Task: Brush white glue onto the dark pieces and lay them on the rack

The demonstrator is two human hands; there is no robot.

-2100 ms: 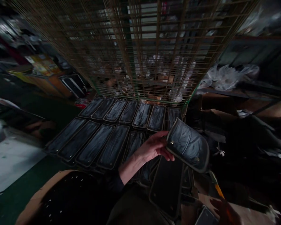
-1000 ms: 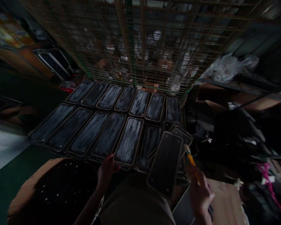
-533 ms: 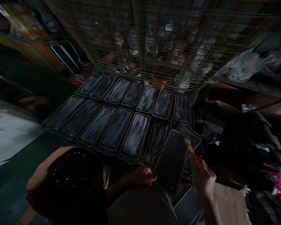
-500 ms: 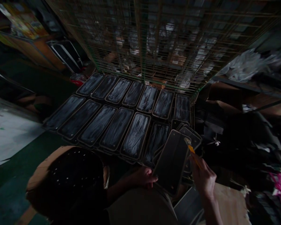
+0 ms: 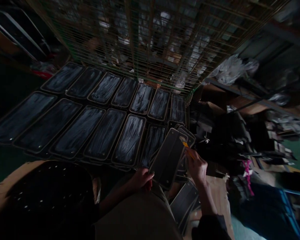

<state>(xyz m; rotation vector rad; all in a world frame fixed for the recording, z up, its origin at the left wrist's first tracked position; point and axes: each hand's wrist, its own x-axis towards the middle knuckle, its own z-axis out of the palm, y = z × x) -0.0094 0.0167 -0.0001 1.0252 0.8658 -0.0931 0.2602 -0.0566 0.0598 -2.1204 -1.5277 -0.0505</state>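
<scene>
A dark flat oblong piece point(image 5: 168, 158) with a pale rim lies tilted on top of a stack in front of me. My left hand point(image 5: 141, 177) grips its near left edge with curled fingers. My right hand point(image 5: 197, 166) is closed on a yellow-handled brush point(image 5: 185, 144) whose tip rests on the piece's far right corner. Two rows of similar oblong pieces point(image 5: 103, 133), smeared with whitish streaks, lie side by side beyond it.
A tall wire rack point(image 5: 150, 40) stands behind the rows. A brown board with more dark pieces point(image 5: 185, 203) lies at my right. Dark clutter, bags and a shelf point(image 5: 240, 100) fill the right side. A dotted black cloth point(image 5: 44, 196) covers the lower left.
My left hand laid a streaked piece in the near row, then came back to grip the bare piece's edge. My right hand rose and set the brush on its far corner.
</scene>
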